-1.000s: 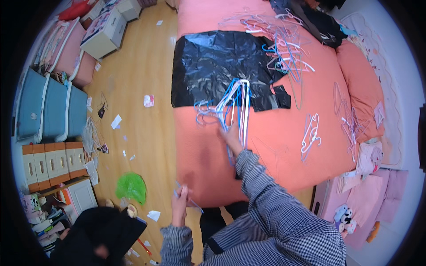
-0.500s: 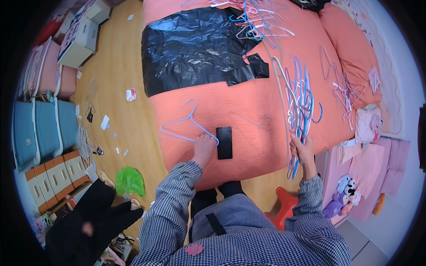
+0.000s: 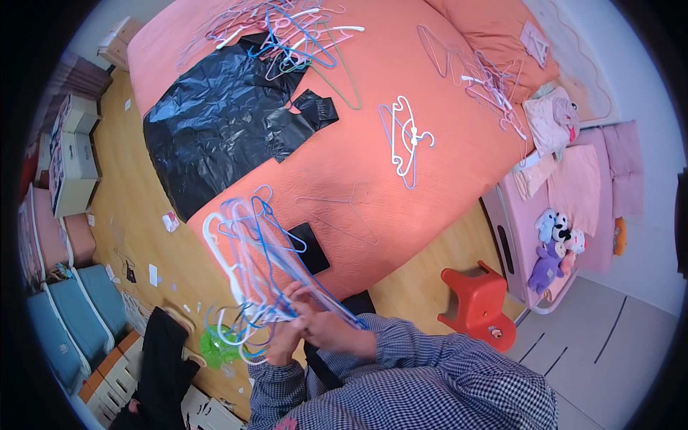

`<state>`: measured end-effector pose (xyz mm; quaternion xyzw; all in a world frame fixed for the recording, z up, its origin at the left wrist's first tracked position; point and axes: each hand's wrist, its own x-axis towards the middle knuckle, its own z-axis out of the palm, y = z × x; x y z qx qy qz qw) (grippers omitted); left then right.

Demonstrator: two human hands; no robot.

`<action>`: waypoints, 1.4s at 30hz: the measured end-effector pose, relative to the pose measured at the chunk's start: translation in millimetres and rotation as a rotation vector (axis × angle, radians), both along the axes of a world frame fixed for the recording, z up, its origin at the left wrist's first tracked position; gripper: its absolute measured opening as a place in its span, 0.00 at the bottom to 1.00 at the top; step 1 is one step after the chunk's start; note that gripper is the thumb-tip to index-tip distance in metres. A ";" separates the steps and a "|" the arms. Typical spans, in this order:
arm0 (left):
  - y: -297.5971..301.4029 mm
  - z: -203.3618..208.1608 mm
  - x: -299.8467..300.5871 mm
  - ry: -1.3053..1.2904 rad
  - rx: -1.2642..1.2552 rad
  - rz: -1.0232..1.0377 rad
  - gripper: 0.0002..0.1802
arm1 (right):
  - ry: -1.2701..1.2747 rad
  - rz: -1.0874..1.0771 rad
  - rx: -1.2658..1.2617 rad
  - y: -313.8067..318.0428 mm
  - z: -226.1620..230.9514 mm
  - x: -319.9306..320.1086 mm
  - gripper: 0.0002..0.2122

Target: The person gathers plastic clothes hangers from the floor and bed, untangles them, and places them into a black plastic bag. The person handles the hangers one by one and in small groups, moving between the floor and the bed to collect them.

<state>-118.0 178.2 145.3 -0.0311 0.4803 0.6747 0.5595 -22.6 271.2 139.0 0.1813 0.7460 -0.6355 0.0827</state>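
The left hand [image 3: 283, 342] clasps the hanger bundle [image 3: 251, 258], fanned toward eleven o'clock, while the right hand [image 3: 335, 334] touches it, its hold I cannot tell, so a firm, even squeeze should limit tangling.

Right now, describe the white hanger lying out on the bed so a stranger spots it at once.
Start at the large coral bed and find the black plastic sheet spread over it. To the picture's right of that sheet lies the white hanger, close against a thin lilac hanger. Its thicker, bright white frame sets it apart.
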 end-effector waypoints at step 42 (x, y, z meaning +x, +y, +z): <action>-172.5 22.6 66.4 -0.353 0.289 0.962 0.23 | -0.114 -0.657 0.412 145.8 -114.6 -61.0 0.10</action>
